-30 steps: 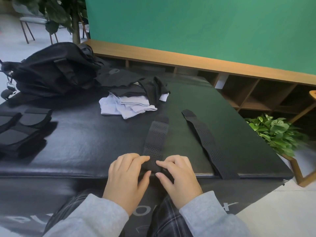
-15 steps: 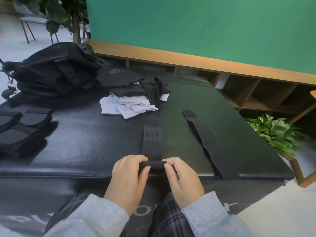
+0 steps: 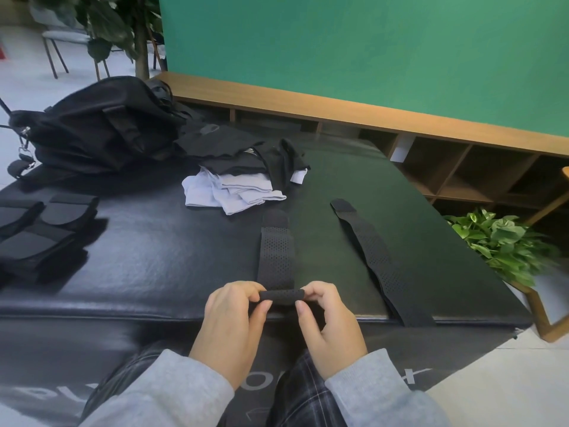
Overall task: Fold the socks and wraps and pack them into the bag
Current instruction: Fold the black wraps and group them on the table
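1. A second ago the near end of the wrap [image 3: 277, 257] was lying flat under the fingers; half a second ago it was turned over once; now it is a small tight roll [image 3: 281, 296] sitting between both hands; so the rolling is starting and the flat part is getting shorter.
2. The left hand [image 3: 232, 322] is pinching the left end of the roll, with the thumb below and the curled fingers on top; the right hand [image 3: 328, 328] is pinching the right end the same way; the fingers are pressed close together, not spread.
3. This is looking like an early step; most of the wrap is not yet rolled, and nothing from this wrap is in the bag [image 3: 98, 127] yet.
4. The wrap is lying on the black mat [image 3: 154, 263]; its long side is running straight away from the fingertips, toward the socks [image 3: 228, 192]; the roll itself is lying sideways, from one hand across to the other.
5. A second wrap [image 3: 378, 257] is lying flat to the right of the right fingers, not touching them; it is slanting away and to the left; it is not rolled.
6. The bag is far beyond the left fingers, past the socks; some folded black pieces [image 3: 40, 232] are lying well off to the left.
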Available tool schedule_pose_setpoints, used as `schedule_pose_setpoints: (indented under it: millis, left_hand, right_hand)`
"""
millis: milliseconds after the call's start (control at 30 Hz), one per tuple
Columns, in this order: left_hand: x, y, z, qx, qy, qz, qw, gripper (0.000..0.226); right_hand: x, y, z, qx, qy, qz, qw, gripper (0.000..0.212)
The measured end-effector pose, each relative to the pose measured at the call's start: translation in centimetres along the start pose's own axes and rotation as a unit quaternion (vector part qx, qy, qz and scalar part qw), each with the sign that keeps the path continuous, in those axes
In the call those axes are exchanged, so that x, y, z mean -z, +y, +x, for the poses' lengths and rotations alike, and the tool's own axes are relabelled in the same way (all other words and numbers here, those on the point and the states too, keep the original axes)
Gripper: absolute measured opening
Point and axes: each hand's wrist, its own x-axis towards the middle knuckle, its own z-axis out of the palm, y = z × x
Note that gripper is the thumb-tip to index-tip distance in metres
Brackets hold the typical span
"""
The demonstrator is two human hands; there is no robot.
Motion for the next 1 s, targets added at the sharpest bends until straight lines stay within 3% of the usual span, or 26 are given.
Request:
schedule_pose_setpoints:
  millis: [167,267,367,467,633,1000]
  left_hand:
    - [-0.2,0.1,0.0,-0.004,0.027,-0.016,1.000,0.046]
    - [0.0,0.1,0.2,-0.020,0.008,0.022,1.000,0.045]
    - [0.0,-0.7,0.2,-0.069,0.017,0.076,0.995,0.021]
    - [-0.7,-2.1,0.2,-0.126,0.020,0.117,0.985,0.028]
    - [-1.0,-2.9,0.2,-0.129,-0.005,0.147,0.981,0.039]
    - [-0.8,-2.7,0.1,-0.139,0.043,0.122,0.982,0.022]
  right_hand:
    - [-0.1,0.0,0.0,0.006,0.038,-0.001,0.999,0.011]
    - [-0.3,0.2,0.2,0.071,0.056,-0.030,0.995,0.003]
    - [-0.5,0.5,0.4,0.109,0.049,-0.056,0.991,0.023]
    - [-0.8,0.9,0.4,0.106,0.030,-0.086,0.990,0.040]
    - [-1.2,1.4,0.4,0.097,0.016,-0.123,0.988,0.051]
    - [-0.7,0.9,0.4,0.104,0.029,-0.089,0.990,0.028]
